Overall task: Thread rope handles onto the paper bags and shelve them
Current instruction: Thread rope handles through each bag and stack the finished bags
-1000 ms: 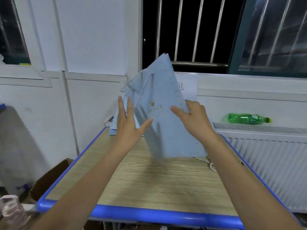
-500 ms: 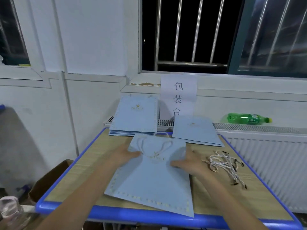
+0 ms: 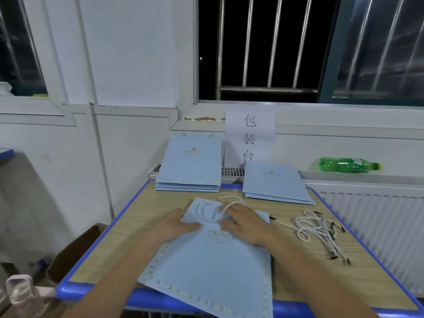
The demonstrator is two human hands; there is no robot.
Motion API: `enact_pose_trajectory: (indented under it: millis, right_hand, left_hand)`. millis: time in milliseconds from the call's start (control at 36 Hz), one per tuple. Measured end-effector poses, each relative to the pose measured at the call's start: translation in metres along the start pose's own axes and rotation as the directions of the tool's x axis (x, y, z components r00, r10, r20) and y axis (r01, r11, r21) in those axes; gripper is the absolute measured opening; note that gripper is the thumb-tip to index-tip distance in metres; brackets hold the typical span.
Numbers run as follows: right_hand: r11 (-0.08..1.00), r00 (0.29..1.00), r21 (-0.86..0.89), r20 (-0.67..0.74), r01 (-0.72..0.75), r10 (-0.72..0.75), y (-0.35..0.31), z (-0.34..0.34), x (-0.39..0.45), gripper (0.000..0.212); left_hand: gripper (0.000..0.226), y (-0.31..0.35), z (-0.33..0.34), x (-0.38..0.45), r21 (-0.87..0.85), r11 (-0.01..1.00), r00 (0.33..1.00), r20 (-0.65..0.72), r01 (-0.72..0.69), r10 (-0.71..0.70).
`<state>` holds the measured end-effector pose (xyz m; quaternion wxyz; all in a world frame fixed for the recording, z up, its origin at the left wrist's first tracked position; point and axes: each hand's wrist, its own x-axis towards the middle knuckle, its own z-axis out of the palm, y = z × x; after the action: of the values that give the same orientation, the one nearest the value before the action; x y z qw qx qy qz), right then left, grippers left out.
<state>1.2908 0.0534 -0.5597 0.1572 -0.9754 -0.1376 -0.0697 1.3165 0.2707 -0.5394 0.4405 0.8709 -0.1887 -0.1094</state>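
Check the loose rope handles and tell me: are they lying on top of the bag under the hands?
No: the loose rope handles lie on the bare table to the right of the bag, apart from it.

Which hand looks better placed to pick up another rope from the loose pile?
The right hand, probably. The loose ropes lie on the table on its side, while the left hand rests on the far side of the bag and would have to cross over.

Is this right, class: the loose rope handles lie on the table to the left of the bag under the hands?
Not quite. The head view shows the loose rope handles on the table to the right of the bag, not the left.
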Motion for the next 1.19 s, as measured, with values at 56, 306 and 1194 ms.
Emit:
enact_pose_trajectory:
  millis: [56,306,1194]
  right_hand:
    - [0.996,0.996,-0.01,-0.008,-0.086,0.086,0.01,-0.004,0.011,0.048]
    - [0.968,0.967,-0.069,0.072,-0.24,0.244,0.018,0.001,0.019,0.053]
    - [0.948,0.953,-0.164,0.093,-0.272,0.29,-0.002,0.014,-0.005,0.062]
  left_hand:
    - [0.022,-0.002,-0.001,-0.001,-0.001,1.0,1.0,0.023,-0.01,0.011]
    - [0.037,0.013,-0.006,-0.015,0.426,0.902,0.991,0.067,0.073,-0.112]
    - [0.069,-0.01,0.038,0.022,0.687,0.725,0.997,-0.006,-0.048,0.072]
